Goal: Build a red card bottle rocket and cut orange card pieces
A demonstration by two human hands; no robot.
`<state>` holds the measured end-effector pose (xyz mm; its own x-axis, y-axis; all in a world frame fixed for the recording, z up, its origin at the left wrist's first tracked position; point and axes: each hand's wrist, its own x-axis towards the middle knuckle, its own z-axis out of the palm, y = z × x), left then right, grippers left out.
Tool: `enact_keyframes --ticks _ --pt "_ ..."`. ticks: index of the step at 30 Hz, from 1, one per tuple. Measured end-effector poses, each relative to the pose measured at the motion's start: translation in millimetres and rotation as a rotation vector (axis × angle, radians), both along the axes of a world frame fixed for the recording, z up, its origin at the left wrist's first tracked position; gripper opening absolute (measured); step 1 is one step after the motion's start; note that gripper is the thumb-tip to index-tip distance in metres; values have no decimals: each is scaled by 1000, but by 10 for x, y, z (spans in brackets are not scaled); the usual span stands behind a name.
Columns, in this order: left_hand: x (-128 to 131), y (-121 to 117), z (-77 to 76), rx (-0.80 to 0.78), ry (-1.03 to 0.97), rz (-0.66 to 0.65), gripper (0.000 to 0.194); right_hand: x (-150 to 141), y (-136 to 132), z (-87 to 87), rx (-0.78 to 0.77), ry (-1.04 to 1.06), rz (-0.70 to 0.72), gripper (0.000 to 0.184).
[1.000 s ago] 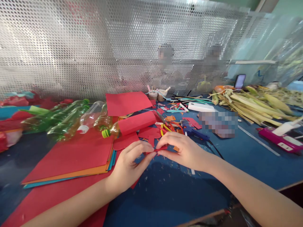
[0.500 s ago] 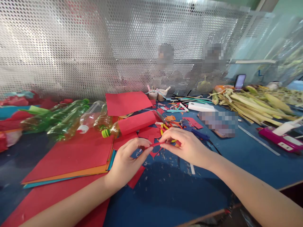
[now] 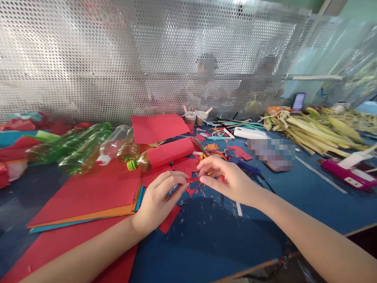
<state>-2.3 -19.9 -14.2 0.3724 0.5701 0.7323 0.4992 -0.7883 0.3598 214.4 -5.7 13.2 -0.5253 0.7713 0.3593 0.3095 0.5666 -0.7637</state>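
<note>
A narrow red paper strip [image 3: 193, 180] spans the gap between my two hands above the blue table. My left hand [image 3: 160, 198] pinches its left end between thumb and fingertips. At the strip's right end is my right hand [image 3: 225, 179], with its index finger lifted and thumb a little apart; whether the thumb still touches the paper I cannot tell. Just behind lies a plastic bottle wrapped in red paper [image 3: 172, 152], its cap yellow-green. Red paper scraps [image 3: 184, 165] are scattered beneath the strip.
Stacked coloured sheets [image 3: 88, 192] lie at left, with green bottles [image 3: 85, 153] behind them. A blue glue gun [image 3: 244, 165] and a blurred phone-shaped object [image 3: 271, 155] lie at right. Farther right are dried husks [image 3: 321, 129] and a magenta power strip [image 3: 349, 173]. Perforated sheeting [image 3: 118, 59] stands behind.
My right hand's fingers have loosened and spread a little at the strip's right end. My left hand keeps its pinch in nearly the same place.
</note>
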Motion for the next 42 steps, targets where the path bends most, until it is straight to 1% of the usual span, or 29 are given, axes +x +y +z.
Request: enact_keyframes --ticks 3,6,14,23,25,28,31,33,37,40,42 --pt "0 -21 -7 52 60 -29 13 -29 -4 -23 -42 -43 1 13" --pt "8 -30 -14 84 94 -45 13 -61 0 -52 -34 -86 -10 8" --pt "15 -27 -27 81 74 -59 17 -56 -17 -61 16 -92 6 6" --pt "29 4 -27 63 35 -38 18 -28 -5 -62 15 -100 16 14" --pt "25 4 -37 68 40 -34 18 -18 -9 -51 -17 -116 18 16" --pt "23 1 -54 81 44 -22 17 -9 -14 -31 -114 -124 24 17" --pt "28 1 -67 82 55 14 14 -8 -11 -28 -203 -69 46 22" --pt "33 8 -70 72 66 42 15 -10 -7 -35 -220 -51 46 22" --pt "40 31 -63 56 84 70 15 -14 -4 -50 -164 -90 19 16" --pt "44 36 -50 37 86 68 13 -20 -9 -46 -106 -121 -2 18" --pt "45 31 -43 28 86 61 12 -27 -13 -37 -94 -137 -9 18"
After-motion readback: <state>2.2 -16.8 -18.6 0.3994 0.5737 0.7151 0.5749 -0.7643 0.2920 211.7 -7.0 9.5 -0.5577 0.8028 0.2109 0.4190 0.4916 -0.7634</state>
